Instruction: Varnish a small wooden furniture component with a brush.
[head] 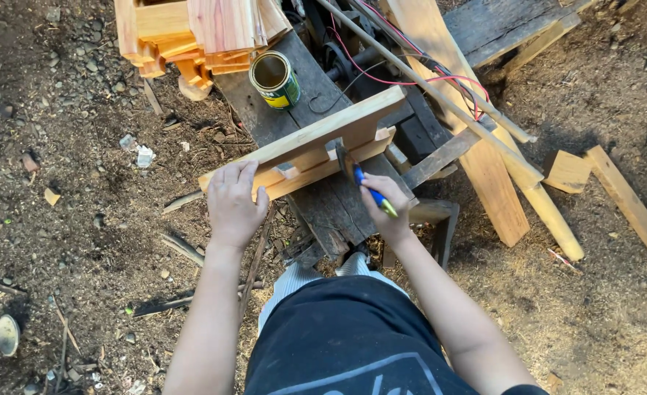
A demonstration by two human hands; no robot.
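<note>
lap: dark shorts [353, 340] fill the bottom edge, both bare forearms reaching forward from there.
left hand [233, 201]: lies palm down on the near left end of the wooden piece [305, 146], fingers curled over its top edge, pressing it in place.
right hand [389, 208]: clenched round the blue and yellow handle of a hammer [358, 175]; the dark head sits up against the underside of the wooden piece, near its middle.
wooden piece: pale planks joined together, a long top board with shorter strips beneath; it slants from lower left to upper right and rests across the tabletop.
tabletop [323, 205]: a dark, weathered plank running away from the body, set over the dirt.
tin [275, 79]: open, round, yellow and green, standing on the far end of the tabletop, just beyond the wooden piece.
wood stack [192, 33]: cut pale blocks piled at the top left, near the tin.
right side: loose boards [484, 164], a round pole [546, 208] and red wires [411, 80] lie over the ground.
ground [67, 183]: brown dirt strewn with pebbles and chips.
</note>
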